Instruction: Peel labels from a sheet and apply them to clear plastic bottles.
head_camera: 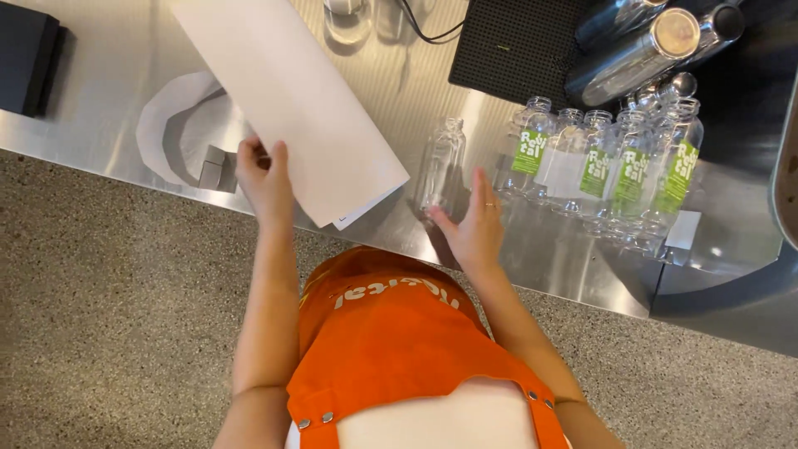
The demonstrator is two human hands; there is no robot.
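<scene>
— Left hand (264, 179)?
— Up at the near edge of the steel worktop (108, 125), fingers curled on the lower left edge of a big white sheet (287, 91). Grip closed on the paper, thumb partly hidden under it. Sheet slanting across the worktop from the far edge down toward the body, its near corner (366, 204) lifted slightly over the metal.
— Right hand (474, 229)?
— Open, fingers spread and pointing away from the body, holding nothing. Fingertips just beside the base of a clear unlabelled bottle (442, 166), thumb very near or touching it; cannot tell which. Ring on one finger.
— And that bottle?
— Upright, uncapped, standing alone between the sheet and a cluster of bottles. Near the sheet's right edge, apart from the cluster.
— The cluster?
— Clear bottles with green and white labels (611, 162), packed tightly together to the right, all uncapped.
— Anything else about?
— A white paper ring shape (166, 125) lying flat left of the sheet, small grey block (214, 169) just beside the left hand. Black ribbed mat (515, 46) at the far side, metal shaker tins (636, 54) lying beyond the cluster, dark box (29, 54) far left. Orange apron (391, 333) below, speckled floor (108, 316) underneath.
</scene>
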